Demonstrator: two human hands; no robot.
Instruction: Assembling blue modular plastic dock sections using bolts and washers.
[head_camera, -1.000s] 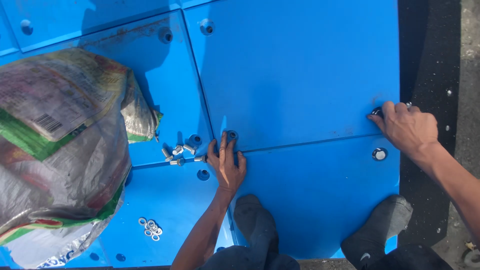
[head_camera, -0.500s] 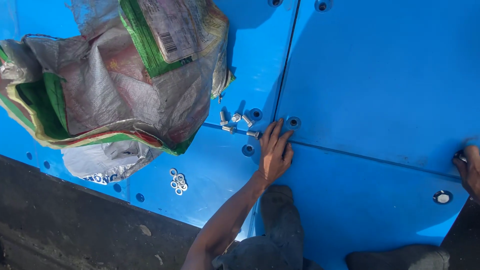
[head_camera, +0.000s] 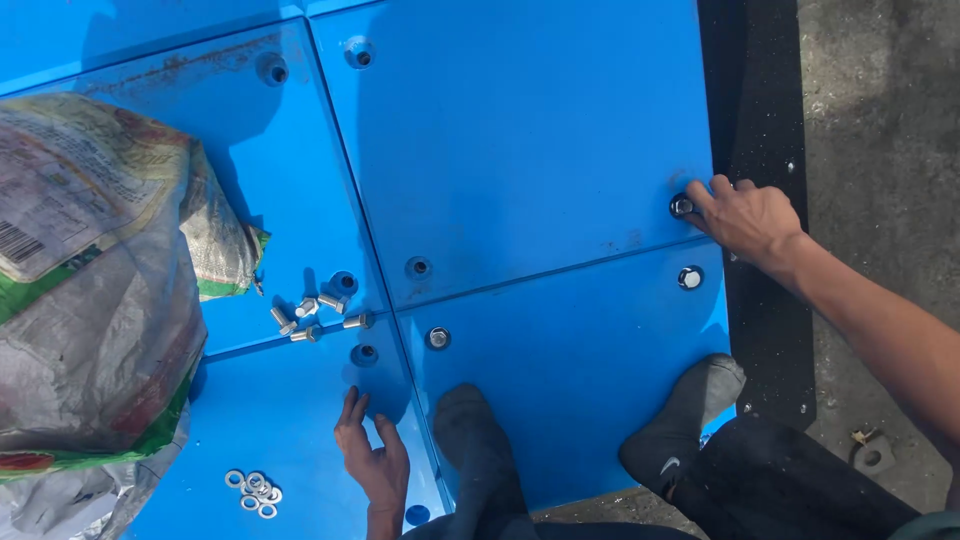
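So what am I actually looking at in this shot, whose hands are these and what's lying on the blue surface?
The camera sits on a person's head and looks down, so both hands and the socked feet are theirs. They crouch on blue panels joined edge to edge. The right hand touches a bolt set in a panel hole. The left hand rests flat on a panel, holding nothing. Loose bolts and a cluster of washers lie nearby, beside a woven sack.

Open blue panels (head_camera: 520, 130) btwn right hand (head_camera: 748, 215) and left hand (head_camera: 372, 462): free to pass. Sack (head_camera: 95, 290) blocks left edge; loose bolts (head_camera: 312, 318) beside it, washers (head_camera: 254, 492) near bottom-left corner. Feet (head_camera: 480, 440) crowd bottom edge.
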